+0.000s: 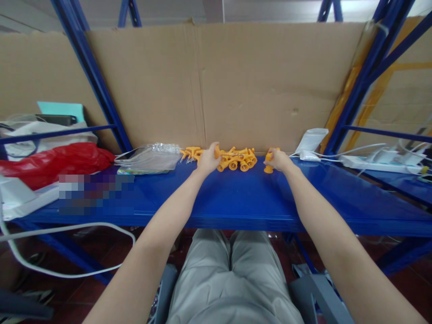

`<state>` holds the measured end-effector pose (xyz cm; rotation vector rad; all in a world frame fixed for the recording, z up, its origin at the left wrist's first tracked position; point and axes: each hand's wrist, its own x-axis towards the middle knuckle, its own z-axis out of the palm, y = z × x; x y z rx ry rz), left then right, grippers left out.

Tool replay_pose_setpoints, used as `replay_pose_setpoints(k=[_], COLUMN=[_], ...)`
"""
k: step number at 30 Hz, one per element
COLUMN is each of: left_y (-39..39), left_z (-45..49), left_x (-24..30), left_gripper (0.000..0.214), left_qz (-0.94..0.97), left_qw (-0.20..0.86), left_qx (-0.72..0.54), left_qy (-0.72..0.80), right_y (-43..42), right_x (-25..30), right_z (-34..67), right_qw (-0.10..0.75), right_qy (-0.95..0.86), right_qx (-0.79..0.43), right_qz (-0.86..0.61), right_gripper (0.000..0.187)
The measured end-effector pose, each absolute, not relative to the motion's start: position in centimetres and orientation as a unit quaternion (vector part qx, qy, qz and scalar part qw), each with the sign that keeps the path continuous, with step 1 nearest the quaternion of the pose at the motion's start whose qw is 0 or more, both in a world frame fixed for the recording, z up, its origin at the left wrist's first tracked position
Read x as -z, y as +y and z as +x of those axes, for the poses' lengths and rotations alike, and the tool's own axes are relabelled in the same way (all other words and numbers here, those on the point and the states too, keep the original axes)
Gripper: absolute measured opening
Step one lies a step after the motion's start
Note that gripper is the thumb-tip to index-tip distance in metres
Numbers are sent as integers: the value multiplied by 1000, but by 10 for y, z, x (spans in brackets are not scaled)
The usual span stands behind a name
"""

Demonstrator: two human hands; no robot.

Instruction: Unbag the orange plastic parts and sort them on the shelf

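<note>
Near the back of the blue table (236, 198), my left hand (208, 160) is closed at the left side of a pile of orange plastic pieces (238, 158) with flared, horn-like ends. An orange piece (218, 151) shows at its fingertips. Farther right, my right hand (281, 159) is closed around another orange flared piece (268, 168), its wide end down by the tabletop. Left of my left hand lie more orange pieces (191, 152) with small metal chains. My fingers hide parts of both held pieces.
Clear plastic bags (151, 157) lie left of the orange pieces, beside a red plastic bag (60, 162). A white packet (310, 143) and a power strip (381, 164) with cables are at right. A cardboard panel (253, 85) stands behind, between blue metal posts (91, 76).
</note>
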<state>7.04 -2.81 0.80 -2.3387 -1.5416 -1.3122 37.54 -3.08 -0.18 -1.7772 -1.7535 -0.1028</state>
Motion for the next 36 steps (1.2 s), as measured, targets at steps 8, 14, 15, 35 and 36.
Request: replay_pose_setpoints(k=[8, 14, 15, 35, 36], left_y=[-26, -29, -29, -37, -35], left_z=[70, 70, 70, 80, 80], left_x=[-7, -8, -8, -7, -6], left_gripper=[58, 57, 57, 55, 54], left_qz=[-755, -764, -767, -841, -842], left_qw=[26, 21, 23, 34, 35], left_qx=[427, 414, 411, 381, 384], left_qy=[-497, -495, -493, -382, -378], right_y=[-38, -47, -49, -79, -79], right_x=[-3, -11, -13, -15, -15], right_z=[370, 362, 358, 283, 283], right_qw=[264, 329, 354, 375, 374], right_qy=[-664, -651, -649, -681, -675], right_qx=[45, 60, 63, -459, -472], right_qz=[-698, -682, -671, -429, -426], right_gripper=[53, 35, 29, 27, 25])
